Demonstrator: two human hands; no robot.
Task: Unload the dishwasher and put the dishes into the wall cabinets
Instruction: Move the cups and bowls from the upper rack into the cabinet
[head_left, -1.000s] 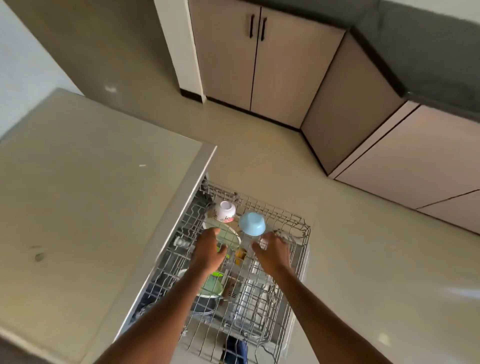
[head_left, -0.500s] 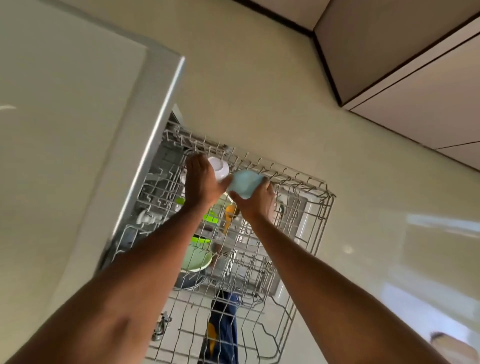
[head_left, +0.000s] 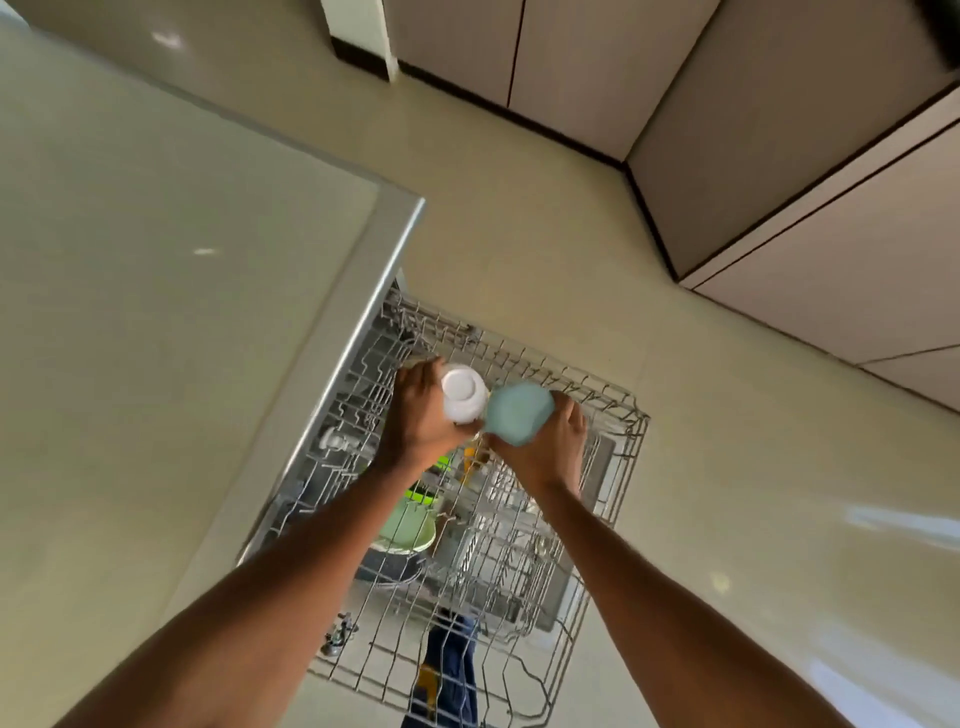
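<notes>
Glossy cream floor (head_left: 519, 218) with bright light patches at right. Pale counter (head_left: 156, 312) fills left side. Beige base cabinets (head_left: 571, 67) with dark plinth line far corner.

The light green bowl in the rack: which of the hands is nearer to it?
Left. The left hand, holding the white cup, is just above and beyond the light green bowl. The right hand, holding the blue cup, is farther to the bowl's right.
</notes>
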